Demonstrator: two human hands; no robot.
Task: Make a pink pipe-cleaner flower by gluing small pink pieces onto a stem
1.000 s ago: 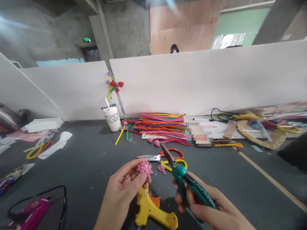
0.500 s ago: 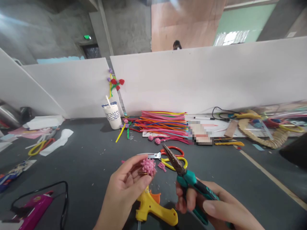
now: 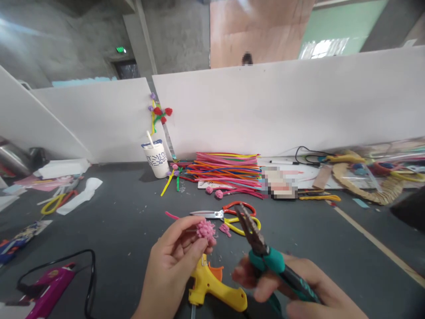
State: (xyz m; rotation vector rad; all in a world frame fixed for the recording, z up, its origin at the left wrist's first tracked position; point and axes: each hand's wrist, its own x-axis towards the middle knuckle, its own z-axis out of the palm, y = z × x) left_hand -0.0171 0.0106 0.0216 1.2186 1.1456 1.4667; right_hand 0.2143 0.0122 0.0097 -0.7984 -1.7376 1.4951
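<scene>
Between the thumb and fingers of my left hand (image 3: 175, 261) is a fuzzy pink pipe-cleaner ball (image 3: 206, 230). My right hand (image 3: 285, 283) grips teal-and-black long-nose pliers (image 3: 265, 252) by the handles; their jaws point up and stand slightly apart, with nothing between them. Behind the ball lie scissors (image 3: 229, 215) with one red and one yellow handle loop. A small pink scrap (image 3: 225, 229) rests beside them. Below my hands sits a yellow hot glue gun (image 3: 215, 288) with an orange trigger, its nozzle end partly covered by my left hand.
Pipe cleaners (image 3: 226, 170) in many colours lie stacked at the back, with two pink balls (image 3: 214, 192) in front. A patterned cup (image 3: 156, 159) stands left of them. A magenta device (image 3: 53, 288) with a black cord lies at lower left. White partitions (image 3: 265, 106) close off the table's back.
The pliers have shifted a little right and their jaws have parted. The fingers of my right hand have loosened on the handles. My left hand still holds the pink ball, turned slightly.
</scene>
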